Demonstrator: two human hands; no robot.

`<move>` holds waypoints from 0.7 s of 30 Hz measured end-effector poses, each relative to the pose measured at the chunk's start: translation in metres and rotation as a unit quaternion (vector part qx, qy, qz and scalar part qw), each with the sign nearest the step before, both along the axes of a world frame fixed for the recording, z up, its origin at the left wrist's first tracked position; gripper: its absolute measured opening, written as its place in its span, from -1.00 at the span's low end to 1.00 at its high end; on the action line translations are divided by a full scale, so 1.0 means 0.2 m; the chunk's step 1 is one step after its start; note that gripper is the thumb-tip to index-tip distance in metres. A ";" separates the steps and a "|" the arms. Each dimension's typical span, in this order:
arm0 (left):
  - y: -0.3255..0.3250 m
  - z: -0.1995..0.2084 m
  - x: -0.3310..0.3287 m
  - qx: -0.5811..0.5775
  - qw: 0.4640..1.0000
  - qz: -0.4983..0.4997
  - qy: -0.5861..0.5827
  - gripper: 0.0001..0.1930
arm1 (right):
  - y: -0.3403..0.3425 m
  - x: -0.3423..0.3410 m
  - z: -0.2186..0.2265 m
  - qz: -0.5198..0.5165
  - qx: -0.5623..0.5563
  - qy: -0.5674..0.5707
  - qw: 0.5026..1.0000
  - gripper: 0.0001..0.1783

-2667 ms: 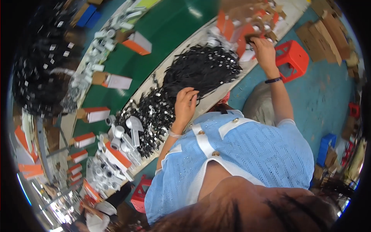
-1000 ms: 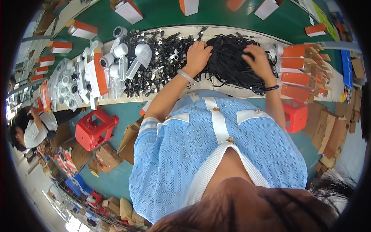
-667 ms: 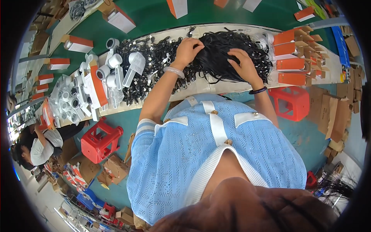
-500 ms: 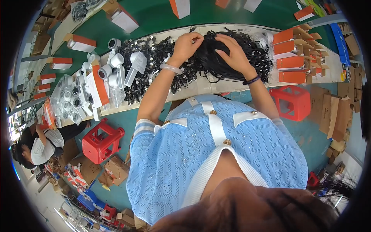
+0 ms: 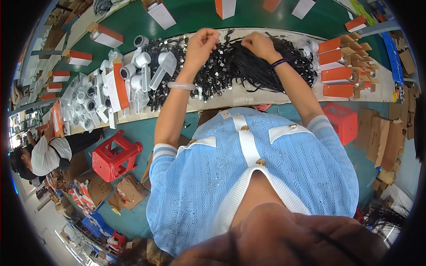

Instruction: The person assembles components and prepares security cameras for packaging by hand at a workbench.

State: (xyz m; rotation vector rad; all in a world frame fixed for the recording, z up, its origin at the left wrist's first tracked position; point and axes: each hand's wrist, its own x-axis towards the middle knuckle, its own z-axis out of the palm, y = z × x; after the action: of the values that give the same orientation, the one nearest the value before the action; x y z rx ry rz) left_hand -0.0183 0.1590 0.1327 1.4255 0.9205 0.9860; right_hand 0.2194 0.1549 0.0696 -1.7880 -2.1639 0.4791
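Observation:
My left hand (image 5: 202, 48) is over a heap of black cables with pale plugs (image 5: 207, 77). Its fingers are curled into a pinch, and what they hold, if anything, is too small to make out. To its right, my right hand (image 5: 262, 46) is at the far side of a pile of thin black straps or cords (image 5: 255, 68). Its thumb and fingers are pressed together, and I cannot make out what is between them. White handheld devices with round heads (image 5: 143, 62) lie left of the cables, some in clear bags.
Orange-and-white boxes (image 5: 332, 60) with open flaps stand at the right end of the worktop. More boxes (image 5: 106, 35) sit on the green surface (image 5: 191, 20) beyond. Red stools (image 5: 116, 155) stand on the floor below. Another person (image 5: 46, 153) is at far left.
My hands have moved apart. The left hand moved left and up off the strap pile; the right fingers, spread before, have closed. My view has shifted slightly.

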 end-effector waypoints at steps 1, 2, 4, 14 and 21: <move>-0.04 -0.04 -0.01 -0.024 1.000 -0.002 0.007 -0.87 | -0.05 -0.02 -0.07 -0.020 0.038 -0.035 0.998 -0.76; -0.07 -0.08 -0.02 -0.046 0.999 0.004 0.013 -0.87 | -0.07 -0.02 -0.14 -0.031 0.027 -0.041 0.998 -0.77; -0.12 -0.10 -0.05 -0.068 0.998 0.001 0.008 -0.85 | -0.09 -0.01 -0.21 -0.059 0.004 -0.016 0.998 -0.78; -0.14 -0.03 -0.13 -0.047 0.999 0.009 0.023 -0.69 | -0.09 -0.11 0.57 0.013 0.096 0.101 0.990 -0.57; -0.12 0.42 0.01 -0.002 0.991 -0.122 -0.053 -0.83 | -0.15 -0.50 1.26 0.304 -0.021 0.458 0.835 -0.64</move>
State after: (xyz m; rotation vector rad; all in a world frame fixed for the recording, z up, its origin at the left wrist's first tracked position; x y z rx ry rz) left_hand -0.0161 0.1354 0.2170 1.4302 0.6521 0.8648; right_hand 0.1197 0.1244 0.3221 -0.5482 -1.8856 1.2220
